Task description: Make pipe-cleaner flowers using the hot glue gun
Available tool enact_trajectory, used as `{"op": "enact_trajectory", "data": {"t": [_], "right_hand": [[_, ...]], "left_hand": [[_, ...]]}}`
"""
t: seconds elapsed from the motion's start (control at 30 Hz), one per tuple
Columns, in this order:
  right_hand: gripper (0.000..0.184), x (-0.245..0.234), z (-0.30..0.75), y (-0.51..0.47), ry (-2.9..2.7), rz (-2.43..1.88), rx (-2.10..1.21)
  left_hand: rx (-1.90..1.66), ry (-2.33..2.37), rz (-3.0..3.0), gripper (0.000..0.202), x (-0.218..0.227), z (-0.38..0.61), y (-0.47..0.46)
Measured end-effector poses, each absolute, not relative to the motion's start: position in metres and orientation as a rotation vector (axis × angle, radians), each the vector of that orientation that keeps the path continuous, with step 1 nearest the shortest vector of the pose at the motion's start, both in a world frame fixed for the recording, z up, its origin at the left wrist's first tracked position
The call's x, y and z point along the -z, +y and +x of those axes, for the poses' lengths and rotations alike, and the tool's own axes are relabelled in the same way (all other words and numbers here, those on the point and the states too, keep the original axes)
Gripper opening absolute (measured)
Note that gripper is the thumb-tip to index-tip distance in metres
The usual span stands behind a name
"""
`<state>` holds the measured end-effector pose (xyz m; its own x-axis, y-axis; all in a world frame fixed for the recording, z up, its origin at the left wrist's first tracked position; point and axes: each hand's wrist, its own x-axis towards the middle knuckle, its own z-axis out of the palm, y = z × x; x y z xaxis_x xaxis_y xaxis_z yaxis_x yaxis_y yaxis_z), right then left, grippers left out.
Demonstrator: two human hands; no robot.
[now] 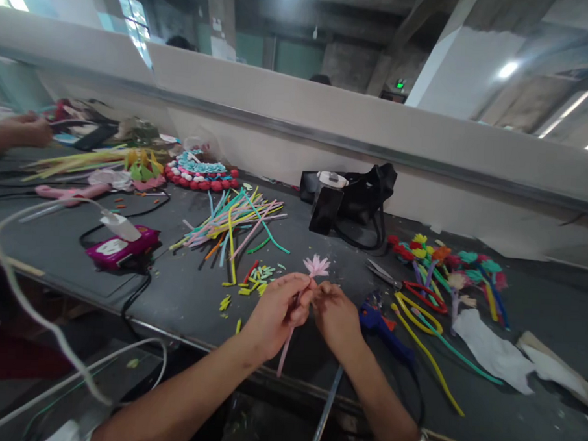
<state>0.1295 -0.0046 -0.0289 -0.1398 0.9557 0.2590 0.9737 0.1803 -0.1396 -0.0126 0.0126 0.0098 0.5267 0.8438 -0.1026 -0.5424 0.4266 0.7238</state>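
A pale pink pipe-cleaner flower point(317, 266) stands upright between my hands, its thin pink stem point(285, 351) slanting down below. My left hand point(284, 302) is closed around the stem just under the petals. Beside it, my right hand point(334, 308) has its fingers bent together at the flower's base; what they pinch is hidden. Right of that hand lies a blue glue gun point(384, 330) on the table. Short cut bits of yellow and pale green pipe cleaner point(259, 279) are scattered left of the flower.
Behind is a pile of pipe cleaners point(235, 224). Red-handled scissors point(417, 294), finished flowers point(445, 259) and white tissue point(493, 349) lie right. A black bag point(368, 198) stands at the back. Left are a purple power strip point(122, 247), cables, and another person's hand point(25, 131).
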Motion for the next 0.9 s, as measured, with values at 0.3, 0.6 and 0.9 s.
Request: {"op": "enact_trajectory", "data": {"t": [0.3, 0.6, 0.9], "right_hand": [[0.013, 0.029, 0.13, -0.007, -2.005, -1.787, 0.036], [0.009, 0.0, 0.138, -0.033, -1.668, -1.501, -0.213], [0.007, -0.009, 0.133, -0.046, -1.641, -1.404, -0.233]], "left_hand": [[-0.921, 0.511, 0.682, 0.014, -0.008, -0.014, 0.015], [-0.902, 0.567, 0.674, 0.017, -0.01, -0.013, 0.012], [-0.852, 0.571, 0.741, 0.023, -0.008, -0.006, 0.005]]}}
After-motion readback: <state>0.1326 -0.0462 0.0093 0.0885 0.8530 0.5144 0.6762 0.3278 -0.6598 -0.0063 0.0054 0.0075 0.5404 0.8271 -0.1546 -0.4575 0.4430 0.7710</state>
